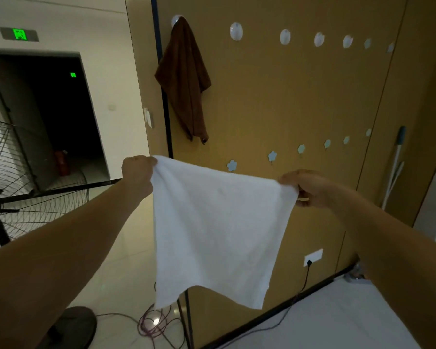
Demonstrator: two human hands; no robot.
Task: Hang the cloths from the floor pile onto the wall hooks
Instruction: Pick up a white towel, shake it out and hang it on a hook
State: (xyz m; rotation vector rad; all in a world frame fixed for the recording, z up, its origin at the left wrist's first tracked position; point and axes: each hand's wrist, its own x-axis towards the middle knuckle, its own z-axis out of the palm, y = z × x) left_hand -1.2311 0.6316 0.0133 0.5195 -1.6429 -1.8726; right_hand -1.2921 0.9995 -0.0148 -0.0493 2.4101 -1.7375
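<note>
- White towelling cloth (pixel 219 230) hangs spread flat in the air in front of the tan wall panel (pixel 300 96). It is held up by its two top corners, and its lower edge dangles free and curls a little. Stretching it out this way shows its full width, which I take as a way to find a corner or hem to catch on a hook.
- Left hand (pixel 137 172) is clenched on the upper left corner, fingers curled over the fabric.
- Right hand (pixel 310 188) grasps the upper right corner, with a bunched bit of hem between thumb and fingers.
- Both arms reach forward, which keeps the cloth away from the body and off the floor.
- Brown cloth (pixel 184 81) hangs by one point from the leftmost hook of the upper row and drapes down to a long tip (so one cloth looks done).
- Round hook (pixel 236 31), next along to the right of the brown cloth, is bare, as are the others in that row. I judge it the likely target. It sits well above both hands, so the cloth would have to be raised.
- Flower-shaped hooks (pixel 232 165) form a lower row near the cloth's top edge. They are bare too.
- No floor pile is in view, so how many cloths remain cannot be told.
- Around: a standing fan (pixel 23 197) at left, cables (pixel 154 323) on the floor below the cloth, and a mop handle (pixel 395 167) against the panel at right.
</note>
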